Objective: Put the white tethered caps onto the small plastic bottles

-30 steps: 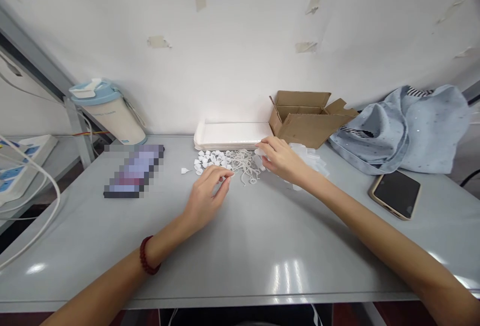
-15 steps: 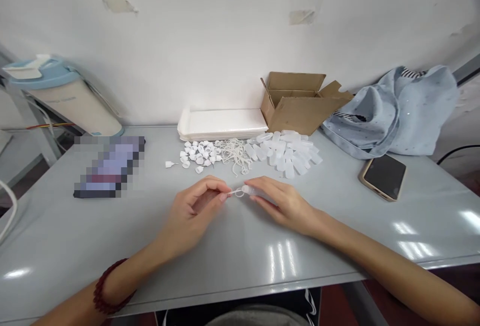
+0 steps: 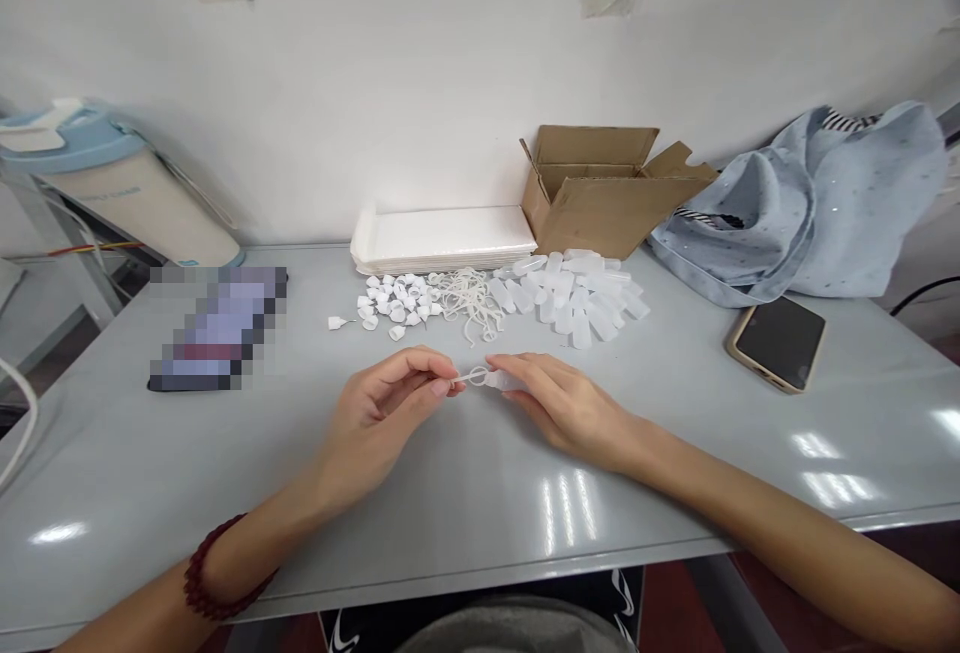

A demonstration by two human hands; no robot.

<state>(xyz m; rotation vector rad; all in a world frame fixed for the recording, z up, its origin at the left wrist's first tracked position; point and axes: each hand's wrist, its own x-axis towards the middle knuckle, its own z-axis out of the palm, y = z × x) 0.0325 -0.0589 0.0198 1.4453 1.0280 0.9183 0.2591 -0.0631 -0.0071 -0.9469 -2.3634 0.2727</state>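
My left hand (image 3: pixel 397 408) pinches the thin end of a white looped strap (image 3: pixel 477 375) between thumb and fingertips. Opposite it, my right hand (image 3: pixel 566 403) grips a small translucent bottle (image 3: pixel 504 380), whose neck end points left and touches the strap's loop. Both hands are just above the grey table. Behind them lie, from left to right, a pile of white needle caps (image 3: pixel 397 301), a tangle of white straps (image 3: pixel 470 301) and a heap of translucent bottles (image 3: pixel 574 295). Most of the held bottle is hidden by my right fingers.
White trays (image 3: pixel 442 236) are stacked by the wall beside an open cardboard box (image 3: pixel 592 198). A large tumbler (image 3: pixel 135 188) and a blurred-out phone (image 3: pixel 221 328) are at the left. A blue cloth bag (image 3: pixel 817 208) and another phone (image 3: pixel 780 341) are at the right of the table (image 3: pixel 465 493).
The view has shifted slightly. The strap's loop now sits at the bottle's neck end, and more of the bottle shows between my right fingers. Both hands keep their holds.
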